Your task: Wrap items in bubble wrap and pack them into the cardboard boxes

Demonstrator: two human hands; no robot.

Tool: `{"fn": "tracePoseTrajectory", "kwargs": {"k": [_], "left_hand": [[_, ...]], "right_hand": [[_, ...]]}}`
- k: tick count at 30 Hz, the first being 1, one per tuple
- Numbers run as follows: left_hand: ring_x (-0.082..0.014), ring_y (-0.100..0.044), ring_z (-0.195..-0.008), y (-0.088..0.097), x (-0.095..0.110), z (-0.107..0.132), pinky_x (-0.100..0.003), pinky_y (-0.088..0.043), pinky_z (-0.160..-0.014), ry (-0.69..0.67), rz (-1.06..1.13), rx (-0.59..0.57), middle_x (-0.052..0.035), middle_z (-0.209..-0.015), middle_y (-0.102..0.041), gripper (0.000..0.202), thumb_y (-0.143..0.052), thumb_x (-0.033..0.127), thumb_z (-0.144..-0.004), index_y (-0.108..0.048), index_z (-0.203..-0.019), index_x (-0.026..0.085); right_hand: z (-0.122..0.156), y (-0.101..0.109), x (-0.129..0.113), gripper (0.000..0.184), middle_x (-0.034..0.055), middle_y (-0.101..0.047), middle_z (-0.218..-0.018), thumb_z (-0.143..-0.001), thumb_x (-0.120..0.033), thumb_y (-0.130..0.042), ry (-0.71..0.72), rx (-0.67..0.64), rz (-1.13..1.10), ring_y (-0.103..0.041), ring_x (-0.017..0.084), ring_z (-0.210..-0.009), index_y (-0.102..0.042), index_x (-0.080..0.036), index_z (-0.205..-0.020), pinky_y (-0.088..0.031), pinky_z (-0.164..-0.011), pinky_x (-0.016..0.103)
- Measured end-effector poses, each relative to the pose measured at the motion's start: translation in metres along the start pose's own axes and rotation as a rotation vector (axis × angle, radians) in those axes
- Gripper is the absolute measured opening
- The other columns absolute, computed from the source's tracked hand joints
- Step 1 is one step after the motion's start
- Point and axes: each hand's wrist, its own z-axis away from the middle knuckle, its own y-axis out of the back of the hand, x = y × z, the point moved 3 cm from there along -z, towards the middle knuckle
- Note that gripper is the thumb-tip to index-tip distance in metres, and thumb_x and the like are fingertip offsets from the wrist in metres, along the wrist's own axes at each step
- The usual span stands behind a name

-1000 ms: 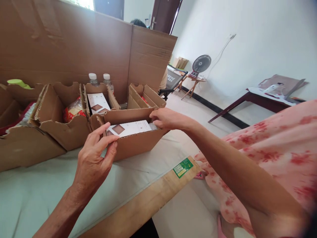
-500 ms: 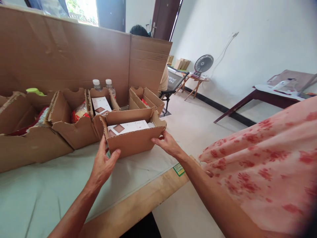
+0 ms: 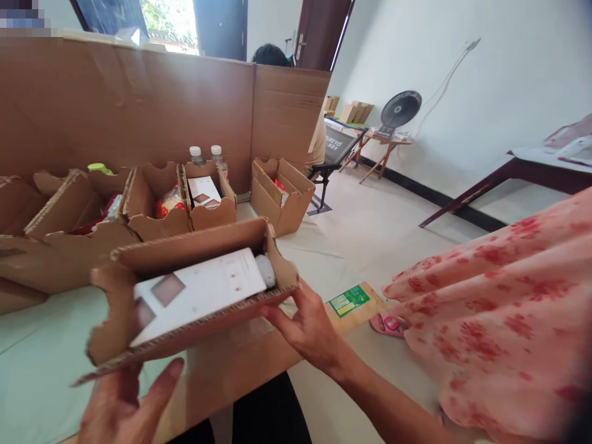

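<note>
A long open cardboard box [image 3: 198, 336] is held up, tilted, between my two hands over the table's front edge. Inside it lie a white carton [image 3: 203, 293] with brown square prints and, at the right end, a pale rounded item [image 3: 265, 271] I cannot name. My left hand [image 3: 124, 401] grips the near left end from below, its thumb along the front wall. At the right end my right hand [image 3: 305, 320] is closed on the box, thumb on the front and fingers behind the end wall.
Several open cardboard boxes [image 3: 157, 225] stand in a row at the back, holding packets, a white carton and bottles [image 3: 217, 161]. A tall cardboard panel [image 3: 176, 111] rises behind them. A person in a floral dress [image 3: 499, 320] stands at right; another person's head [image 3: 271, 55] shows beyond the panel.
My hands have lifted the cardboard box off the table and brought it nearer and to the left, tilting it. The view has shifted slightly.
</note>
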Motion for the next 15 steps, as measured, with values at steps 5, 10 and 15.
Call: {"fn": "tracePoseTrajectory", "kwargs": {"k": [5,10,15], "left_hand": [[-0.0312,-0.073,-0.104,0.019,0.057,-0.037,-0.051,-0.061,-0.096,0.012,0.018,0.242,-0.0044,-0.102,-0.075,0.042,-0.08,0.045,-0.08,-0.07,-0.117,0.028],[-0.0284,-0.068,-0.119,-0.017,0.075,-0.048,-0.046,-0.056,-0.105,-0.149,0.26,0.019,-0.0084,-0.125,-0.072,0.054,-0.078,0.045,-0.083,-0.062,-0.13,0.023],[-0.0309,-0.065,-0.125,0.008,0.054,-0.015,-0.049,-0.053,-0.11,0.007,0.186,0.061,-0.0064,-0.126,-0.071,0.045,-0.073,0.042,-0.088,-0.063,-0.13,0.027]], "right_hand": [[-0.033,0.01,-0.037,0.032,0.007,-0.073,-0.11,-0.089,-0.045,-0.071,0.083,0.108,-0.023,-0.068,0.026,-0.096,-0.065,-0.024,-0.113,-0.058,-0.087,0.042],[-0.018,0.047,-0.037,0.025,0.0046,-0.073,-0.093,-0.089,-0.045,-0.071,0.003,0.249,0.074,-0.066,0.024,-0.086,-0.064,-0.024,-0.1,-0.056,-0.079,0.039],[-0.01,0.02,-0.048,0.029,0.0064,-0.073,-0.104,-0.089,-0.04,-0.071,0.032,0.142,0.04,-0.067,0.026,-0.093,-0.065,-0.024,-0.113,-0.057,-0.084,0.041]]}}
